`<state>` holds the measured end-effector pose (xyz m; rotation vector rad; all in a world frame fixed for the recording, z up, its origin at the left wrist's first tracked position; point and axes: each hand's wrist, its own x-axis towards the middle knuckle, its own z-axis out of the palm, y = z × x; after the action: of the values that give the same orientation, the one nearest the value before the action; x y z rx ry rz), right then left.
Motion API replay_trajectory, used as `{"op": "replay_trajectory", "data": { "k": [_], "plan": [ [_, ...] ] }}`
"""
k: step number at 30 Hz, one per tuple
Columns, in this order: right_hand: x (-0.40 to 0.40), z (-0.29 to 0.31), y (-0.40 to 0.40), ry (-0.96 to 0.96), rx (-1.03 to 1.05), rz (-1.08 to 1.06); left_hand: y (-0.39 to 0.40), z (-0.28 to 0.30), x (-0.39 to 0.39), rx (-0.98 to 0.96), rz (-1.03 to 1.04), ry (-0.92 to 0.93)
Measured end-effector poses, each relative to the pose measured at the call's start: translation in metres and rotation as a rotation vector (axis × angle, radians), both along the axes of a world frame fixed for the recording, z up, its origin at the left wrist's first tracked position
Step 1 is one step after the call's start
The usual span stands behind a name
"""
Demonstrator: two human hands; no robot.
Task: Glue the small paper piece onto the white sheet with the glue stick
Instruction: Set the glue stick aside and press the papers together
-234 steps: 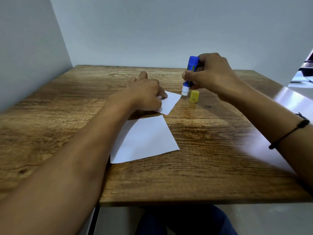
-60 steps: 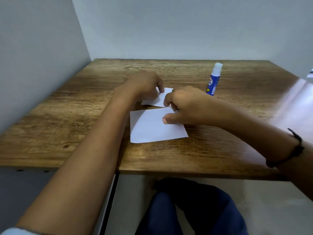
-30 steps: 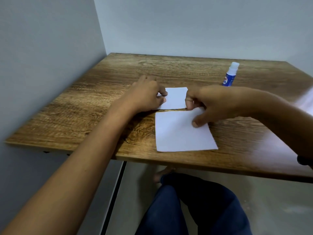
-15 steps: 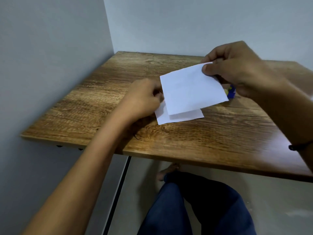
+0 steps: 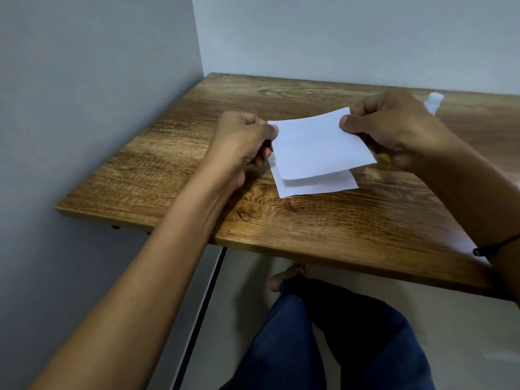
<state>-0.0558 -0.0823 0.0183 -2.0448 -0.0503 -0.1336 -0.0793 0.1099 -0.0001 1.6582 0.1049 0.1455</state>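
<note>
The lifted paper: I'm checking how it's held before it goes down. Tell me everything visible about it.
The lifted plain white rectangular paper sheet looks thin, unmarked and slightly bowed. It hangs above the wooden table, tilted, over another white paper lying flat, which it mostly hides. The left hand pinches its left corner; the right hand pinches its upper right corner. No glue shows on the visible face.

Table (image 5: 309, 229) is wood-grain, probably laminate, brown with a low satin sheen and visible grain lines. White sheet (image 5: 318, 144) and the small paper piece (image 5: 318, 185) under it are thin matt paper, smooth, the upper one slightly bowed. Glue stick (image 5: 434, 101) tip looks like white plastic but is blurred; walls (image 5: 84, 108) matt painted grey, trousers (image 5: 323, 347) dark blue cloth.
</note>
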Motion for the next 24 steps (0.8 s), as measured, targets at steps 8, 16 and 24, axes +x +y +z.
{"op": "replay_trajectory", "data": {
  "k": [8, 16, 24],
  "plan": [
    [0.004, -0.009, 0.001, 0.06, 0.002, -0.033, 0.019, -0.016, 0.002, 0.477, 0.061, -0.091],
    [0.003, -0.018, 0.01, 0.099, -0.051, -0.046, 0.016, -0.017, -0.006, 0.819, -0.01, -0.152],
    [0.005, -0.021, 0.009, 0.109, -0.057, -0.048, 0.015, -0.019, -0.008, 0.856, -0.001, -0.18]
  ]
}}
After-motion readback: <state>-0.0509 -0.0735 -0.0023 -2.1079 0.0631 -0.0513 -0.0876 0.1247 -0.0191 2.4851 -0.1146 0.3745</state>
